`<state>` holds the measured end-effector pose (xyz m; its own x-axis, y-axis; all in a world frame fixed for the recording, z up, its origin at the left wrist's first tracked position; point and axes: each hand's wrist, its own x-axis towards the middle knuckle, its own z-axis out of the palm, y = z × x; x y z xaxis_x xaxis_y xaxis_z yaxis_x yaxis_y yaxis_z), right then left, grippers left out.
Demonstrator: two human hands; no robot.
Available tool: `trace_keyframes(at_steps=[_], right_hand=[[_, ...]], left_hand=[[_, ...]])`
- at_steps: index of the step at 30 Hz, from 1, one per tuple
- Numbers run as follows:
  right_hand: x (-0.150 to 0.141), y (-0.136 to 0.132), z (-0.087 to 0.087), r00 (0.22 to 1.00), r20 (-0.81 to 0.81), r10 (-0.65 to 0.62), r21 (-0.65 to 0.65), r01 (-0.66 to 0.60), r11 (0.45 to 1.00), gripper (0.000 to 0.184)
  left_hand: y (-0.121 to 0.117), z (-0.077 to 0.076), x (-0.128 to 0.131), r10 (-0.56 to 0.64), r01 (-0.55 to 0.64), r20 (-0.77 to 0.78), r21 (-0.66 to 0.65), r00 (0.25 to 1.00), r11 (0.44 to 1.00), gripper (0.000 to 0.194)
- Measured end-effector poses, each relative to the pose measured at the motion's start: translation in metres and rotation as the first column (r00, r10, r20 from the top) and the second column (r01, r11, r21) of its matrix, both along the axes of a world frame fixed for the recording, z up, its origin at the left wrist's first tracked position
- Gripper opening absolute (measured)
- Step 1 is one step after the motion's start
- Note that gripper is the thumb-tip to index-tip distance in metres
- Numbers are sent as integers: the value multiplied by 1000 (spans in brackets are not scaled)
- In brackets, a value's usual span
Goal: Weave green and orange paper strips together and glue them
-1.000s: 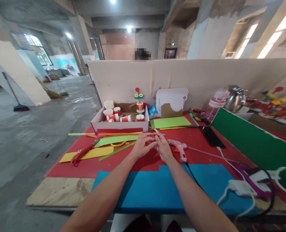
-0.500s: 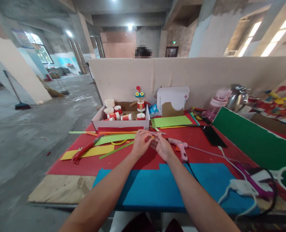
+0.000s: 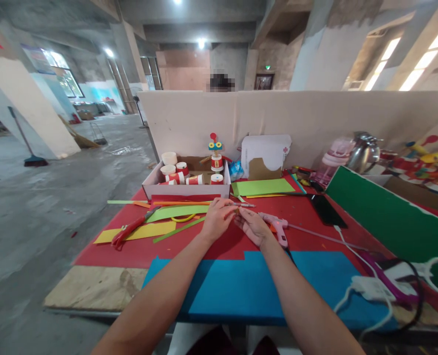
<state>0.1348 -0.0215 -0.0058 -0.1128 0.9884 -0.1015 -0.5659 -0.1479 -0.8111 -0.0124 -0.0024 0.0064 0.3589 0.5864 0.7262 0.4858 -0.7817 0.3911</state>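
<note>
My left hand and my right hand meet over the red table cover, fingertips pinched together. Between them is a small yellowish-orange piece, mostly hidden by the fingers, its kind unclear. Just right of my right hand lies a pink hot glue gun with a red light on it. Behind the fingers is a slim pen-like stick. To the left are green paper strips, a yellow strip and red-handled scissors.
A white box at the back holds several paper cups and a cup figure. Blue paper covers the near edge. On the right are a phone, a green panel and a power strip with cables.
My right hand has turned slightly and its fingers have shifted around the small piece. My left hand stays nearly in place, and the view has moved a little.
</note>
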Motion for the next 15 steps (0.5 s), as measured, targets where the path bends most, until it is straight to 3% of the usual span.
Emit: trace_keyframes(at_steps=[6,10,13,15], right_hand=[[2,-4,7,1000,19,9,8,-9,1000,22],[1,-4,8,998,64,-24,10,24,1000,24],[-1,-4,10,994,98,-58,4,58,998,28],[-2,-5,12,991,109,-82,23,80,997,28]], left_hand=[[1,0,-3,-76,78,51,-32,996,996,31],[2,0,-1,-113,154,245,-153,963,976,26],[6,0,0,7,171,442,-361,897,917,14],[9,1,0,132,152,485,-502,864,851,9]])
